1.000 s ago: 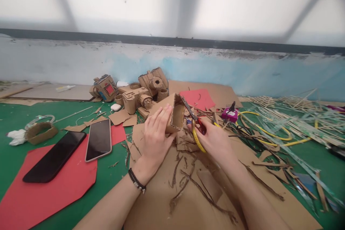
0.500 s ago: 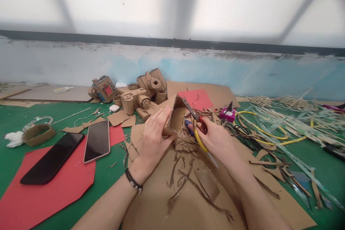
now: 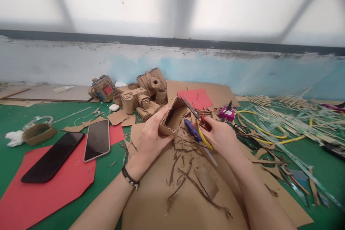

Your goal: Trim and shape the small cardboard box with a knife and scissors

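My left hand [image 3: 155,133] is wrapped round a small open-ended cardboard box [image 3: 167,124], its hollow end tilted up toward me. In my right hand [image 3: 219,136] is a pair of scissors [image 3: 192,107] with red handles, fingers closed on them. The blades point up and left, close beside the box's right edge; whether they touch it I cannot tell. Below the scissors lies a blue glue gun [image 3: 192,130] with a clear stick at its back. A yellow strip [image 3: 205,141] curves by my right fingers. Torn cardboard strips [image 3: 185,178] lie on the large cardboard sheet [image 3: 151,201] underneath.
Two phones [image 3: 54,158] rest on red paper [image 3: 16,201] at left. Behind stand cardboard camera models [image 3: 133,99] and a red sheet [image 3: 198,97]. To the right are a purple box [image 3: 226,114], yellow cable [image 3: 291,140], cardboard scraps and piled sticks [image 3: 296,115].
The box in my left hand has tipped and shifted slightly left and down. My right hand with the scissors has moved a little right, showing more of the blue glue gun.
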Motion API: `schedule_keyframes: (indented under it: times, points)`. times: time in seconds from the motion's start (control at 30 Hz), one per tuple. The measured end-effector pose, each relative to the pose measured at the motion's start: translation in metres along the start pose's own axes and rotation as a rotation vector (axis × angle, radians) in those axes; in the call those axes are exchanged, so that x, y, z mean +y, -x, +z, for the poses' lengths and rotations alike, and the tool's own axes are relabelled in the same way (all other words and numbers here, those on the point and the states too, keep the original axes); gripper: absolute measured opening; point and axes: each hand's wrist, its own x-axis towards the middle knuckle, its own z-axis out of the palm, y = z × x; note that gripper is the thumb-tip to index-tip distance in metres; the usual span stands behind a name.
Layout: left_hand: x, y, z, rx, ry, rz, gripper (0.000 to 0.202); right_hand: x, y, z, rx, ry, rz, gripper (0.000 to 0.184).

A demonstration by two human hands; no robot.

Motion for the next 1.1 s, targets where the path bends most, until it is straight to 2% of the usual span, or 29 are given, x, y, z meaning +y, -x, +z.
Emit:
schedule_keyframes:
  times: [0.13, 0.33, 0.47, 0.57, 0.67, 0.83, 0.97, 1.1]
  points:
    - [-0.003, -0.003, -0.007, -0.029, 0.005, -0.038, 0.085, 0.002, -0.001, 0.001, 0.025, -0.028, -0.001, 0.045]
    - [-0.012, -0.005, -0.013, 0.017, 0.105, -0.146, 0.07, 0.007, -0.007, 0.006, 0.02, -0.299, -0.081, 0.044]
    - [-0.019, -0.006, -0.018, 0.028, 0.136, -0.23, 0.063, 0.011, -0.012, 0.01, 0.073, -0.358, -0.029, 0.047]
    - [-0.024, -0.008, -0.023, 0.035, 0.225, -0.316, 0.065, 0.012, -0.012, 0.013, 0.077, -0.385, -0.022, 0.048]
    - [-0.027, -0.008, -0.024, 0.055, 0.27, -0.301, 0.064, 0.009, -0.01, 0.013, 0.042, -0.374, -0.043, 0.047]
    - [-0.026, -0.004, -0.02, 0.075, 0.224, -0.279, 0.062, -0.002, -0.004, 0.012, -0.041, -0.294, -0.063, 0.049]
    - [-0.022, -0.002, -0.019, 0.067, 0.158, -0.284, 0.064, -0.004, -0.002, 0.012, -0.054, -0.265, -0.054, 0.052]
    - [-0.019, -0.002, -0.018, 0.036, 0.13, -0.187, 0.06, -0.006, -0.001, 0.012, -0.046, -0.265, -0.046, 0.052]
